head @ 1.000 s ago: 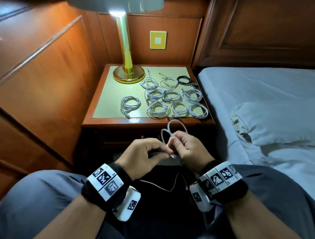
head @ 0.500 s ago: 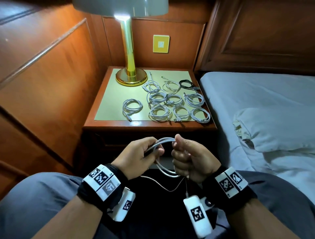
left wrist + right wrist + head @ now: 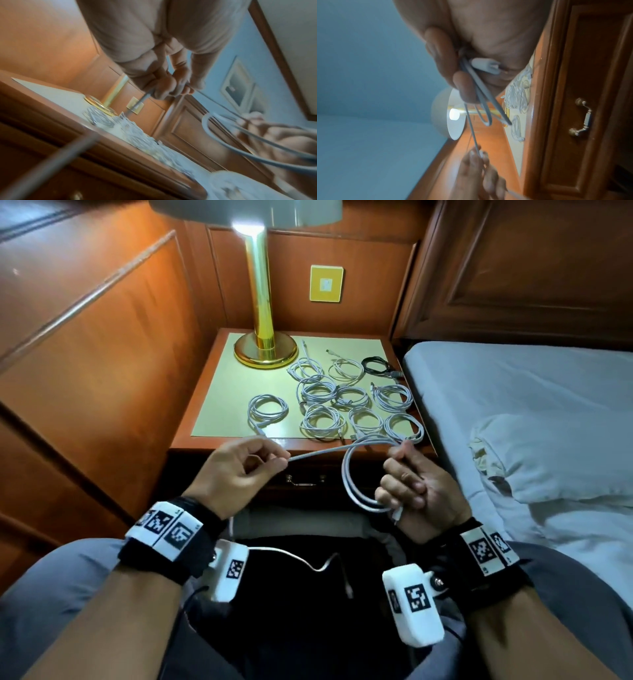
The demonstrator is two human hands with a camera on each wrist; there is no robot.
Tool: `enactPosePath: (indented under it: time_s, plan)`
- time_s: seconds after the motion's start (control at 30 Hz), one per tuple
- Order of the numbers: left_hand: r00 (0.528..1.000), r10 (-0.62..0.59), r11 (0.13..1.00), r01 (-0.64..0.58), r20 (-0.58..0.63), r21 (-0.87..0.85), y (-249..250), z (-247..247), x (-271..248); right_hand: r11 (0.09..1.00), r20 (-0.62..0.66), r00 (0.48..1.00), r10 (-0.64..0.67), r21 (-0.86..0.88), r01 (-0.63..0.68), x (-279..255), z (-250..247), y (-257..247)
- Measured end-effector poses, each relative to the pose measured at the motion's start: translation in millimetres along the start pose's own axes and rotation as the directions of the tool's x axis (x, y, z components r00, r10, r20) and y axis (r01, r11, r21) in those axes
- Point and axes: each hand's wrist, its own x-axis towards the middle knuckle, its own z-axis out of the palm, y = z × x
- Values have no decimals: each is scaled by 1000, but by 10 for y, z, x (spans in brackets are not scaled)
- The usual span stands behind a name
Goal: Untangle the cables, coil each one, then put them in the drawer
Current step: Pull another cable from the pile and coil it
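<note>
A white cable (image 3: 349,474) hangs between my hands in front of the nightstand. My right hand (image 3: 407,484) grips its coiled loops (image 3: 481,92), with the white plug (image 3: 486,66) against the palm. My left hand (image 3: 253,463) pinches the straight stretch (image 3: 181,88) and holds it out to the left. The loose tail (image 3: 298,559) trails down over my lap. Several coiled white cables (image 3: 322,422) and one black coil (image 3: 376,366) lie on the nightstand top (image 3: 222,392). The drawer (image 3: 308,477) below, with its metal handle (image 3: 580,117), is closed.
A brass lamp (image 3: 263,337) stands at the back left of the nightstand. Wood panelling (image 3: 85,354) runs along the left. The bed (image 3: 513,405) with a pillow (image 3: 555,460) lies close on the right. My knees sit just below the hands.
My hands have risen and moved apart: the left drew a stretch of cable out to the left, while the right kept the loops and shifted right.
</note>
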Motion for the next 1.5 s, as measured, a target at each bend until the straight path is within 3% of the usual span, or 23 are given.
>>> enactPosePath:
  time_s: [0.13,0.2,0.27,0.3,0.37,0.43,0.5,0.6,0.7,0.77,0.83,0.9,0.97,1.13,1.27,1.37,1.5]
  plan:
    - [992,-122,972,113,29,208,-302,-180,-6,969,-138,963,-232,55,241,-10,-121,-244]
    - [990,-131,966,116,50,230,-285,-102,-31,941,-197,920,-338,-40,337,-9,-147,-269]
    - [995,-46,971,25,83,237,-162,89,-84,882,-190,870,-454,-232,410,-15,-107,-182]
    - [991,17,975,-46,132,218,-94,205,-116,807,-149,839,-524,-401,433,-25,-88,-106]
    - [959,121,980,-157,256,126,57,434,-197,550,22,816,-578,-727,410,-52,-53,57]
    - [942,176,982,-190,286,21,176,584,-253,337,162,870,-466,-876,345,-49,-74,188]
    - [955,204,979,-195,217,-64,255,617,-256,258,196,931,-308,-925,280,-22,-111,269]
    - [985,153,986,-147,84,-76,300,524,-242,302,129,976,-175,-937,178,29,-140,338]
    - [991,111,992,-107,-74,60,209,395,-209,339,-26,973,-230,-939,55,61,-132,316]
    - [979,54,987,-23,-197,160,130,298,-166,460,-171,942,-290,-888,-20,107,-173,250]
    - [957,-37,967,106,-286,232,80,197,-118,670,-311,908,-280,-741,-48,138,-209,172]
    - [949,-127,927,217,-288,308,42,154,-96,816,-369,891,-263,-578,1,124,-206,113]
    - [954,-215,874,284,-210,394,-1,185,-98,853,-331,898,-289,-516,85,91,-164,94]
    - [961,-261,836,178,92,519,46,385,-182,716,-89,916,-391,-654,242,21,-18,257]
    - [904,-176,929,21,389,370,227,478,-236,467,44,937,-345,-859,212,24,-81,393]
    - [931,6,968,-98,366,233,236,405,-224,274,47,971,-234,-955,113,17,-107,397]
    - [962,136,980,-166,237,111,200,384,-236,161,75,991,-113,-982,93,-12,-50,388]
